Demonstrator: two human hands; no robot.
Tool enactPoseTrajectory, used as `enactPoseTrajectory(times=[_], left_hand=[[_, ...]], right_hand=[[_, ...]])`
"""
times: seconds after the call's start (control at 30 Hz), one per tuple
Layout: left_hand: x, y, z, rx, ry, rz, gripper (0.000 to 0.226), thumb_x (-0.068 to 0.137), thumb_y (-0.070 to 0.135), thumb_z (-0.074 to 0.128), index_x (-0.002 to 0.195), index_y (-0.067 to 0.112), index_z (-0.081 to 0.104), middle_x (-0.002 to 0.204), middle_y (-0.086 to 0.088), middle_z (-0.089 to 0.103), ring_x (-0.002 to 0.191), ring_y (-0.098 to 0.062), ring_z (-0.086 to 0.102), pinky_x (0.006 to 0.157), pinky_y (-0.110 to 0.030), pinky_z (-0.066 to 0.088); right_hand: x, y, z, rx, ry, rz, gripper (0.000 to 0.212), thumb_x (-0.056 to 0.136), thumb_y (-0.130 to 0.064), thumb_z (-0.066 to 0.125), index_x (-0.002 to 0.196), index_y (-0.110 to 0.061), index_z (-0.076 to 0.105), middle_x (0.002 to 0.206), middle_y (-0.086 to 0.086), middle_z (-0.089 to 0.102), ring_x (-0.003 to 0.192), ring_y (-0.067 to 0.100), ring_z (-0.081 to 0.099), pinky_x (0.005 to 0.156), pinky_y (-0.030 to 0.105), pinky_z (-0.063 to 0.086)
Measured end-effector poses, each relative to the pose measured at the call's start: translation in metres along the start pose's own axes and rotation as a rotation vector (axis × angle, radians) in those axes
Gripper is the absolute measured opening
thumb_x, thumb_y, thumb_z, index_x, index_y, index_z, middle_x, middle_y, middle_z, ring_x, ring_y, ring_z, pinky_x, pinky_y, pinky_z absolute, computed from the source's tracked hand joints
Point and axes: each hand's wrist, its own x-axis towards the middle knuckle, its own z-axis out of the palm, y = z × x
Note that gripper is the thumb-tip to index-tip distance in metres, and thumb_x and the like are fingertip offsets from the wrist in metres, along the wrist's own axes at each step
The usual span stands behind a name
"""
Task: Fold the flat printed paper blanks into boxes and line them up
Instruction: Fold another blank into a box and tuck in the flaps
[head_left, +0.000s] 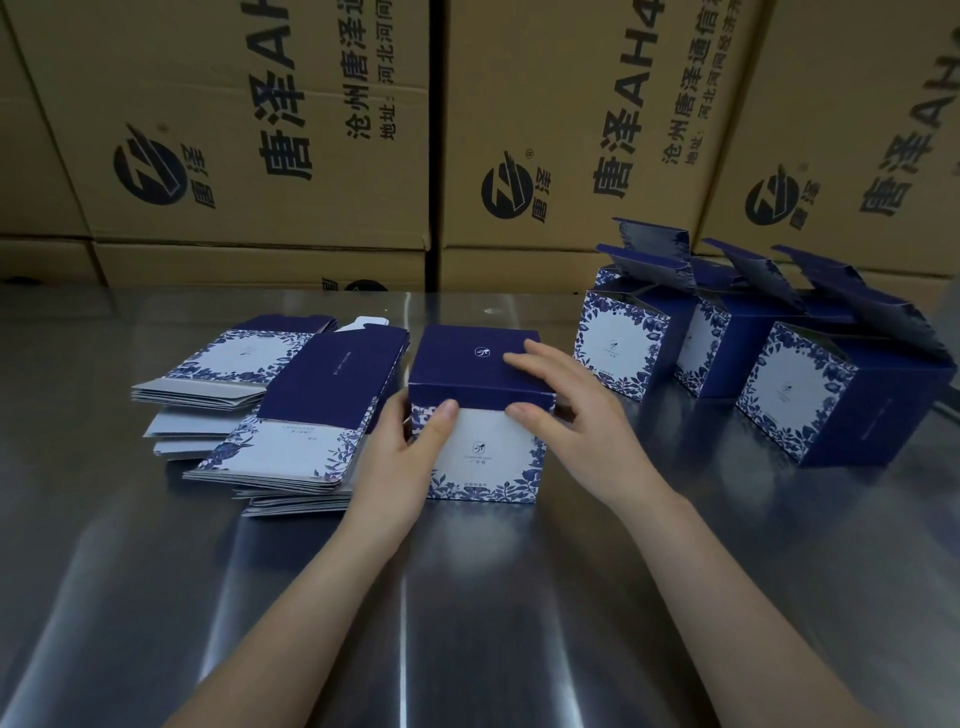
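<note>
On the table (467, 597), left hand (400, 457) gripping the box (488, 452) side, right hand (576, 415) fingers flat on lid (462, 369)

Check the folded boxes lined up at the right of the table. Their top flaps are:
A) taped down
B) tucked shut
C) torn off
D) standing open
D: each of the folded boxes on the right has its top flap sticking up, unlike the box that the left hand grips and the right hand presses, whose dark blue top lies down.
</note>
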Motion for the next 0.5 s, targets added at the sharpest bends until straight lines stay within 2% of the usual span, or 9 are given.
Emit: enactPoseTrajectory(times=[0.1,0.17,0.27,0.4,0.5], left_hand=[[-0.001,0.000,0.002,-0.019,0.018,0.003,0.030,0.097,0.027,0.059,0.125,0.017,0.059,0.115,0.007,0.069,0.099,0.002,0.065,0.078,-0.011,0.051],[0.000,-0.001,0.002,-0.004,0.016,0.001,0.032,0.096,0.028,0.060,0.127,0.017,0.058,0.117,0.006,0.068,0.103,0.000,0.064,0.081,-0.013,0.051],[0.000,-0.003,0.002,0.028,-0.023,0.001,0.037,0.097,0.030,0.058,0.132,0.018,0.054,0.122,0.008,0.065,0.110,0.002,0.060,0.087,-0.012,0.048],[0.001,-0.006,0.002,0.107,-0.067,0.007,0.034,0.097,0.027,0.058,0.130,0.028,0.049,0.122,0.023,0.059,0.111,0.012,0.055,0.093,-0.015,0.042],[0.001,-0.009,0.000,0.261,-0.080,0.029,0.031,0.097,0.019,0.058,0.128,0.021,0.057,0.126,0.010,0.060,0.114,-0.003,0.056,0.096,-0.018,0.041]], right_hand=[[-0.001,-0.003,0.000,-0.046,-0.001,-0.028,0.042,0.087,-0.019,0.072,0.126,-0.031,0.062,0.148,-0.006,0.043,0.119,-0.025,0.034,0.090,0.006,0.039],[-0.003,-0.004,0.001,-0.095,0.035,-0.045,0.041,0.087,-0.016,0.072,0.125,-0.028,0.064,0.146,-0.005,0.046,0.115,-0.024,0.037,0.085,0.002,0.037],[-0.005,-0.005,-0.001,-0.141,0.105,-0.040,0.039,0.086,-0.014,0.072,0.124,-0.024,0.066,0.144,-0.004,0.049,0.123,-0.009,0.039,0.096,0.009,0.037],[-0.009,-0.001,-0.014,-0.195,0.182,0.016,0.040,0.086,-0.014,0.072,0.125,-0.021,0.066,0.142,-0.003,0.052,0.128,0.001,0.042,0.106,0.017,0.035],[-0.012,0.006,-0.032,-0.248,0.299,0.084,0.042,0.085,-0.016,0.074,0.126,-0.021,0.065,0.141,0.000,0.054,0.128,0.008,0.047,0.106,0.025,0.039]])
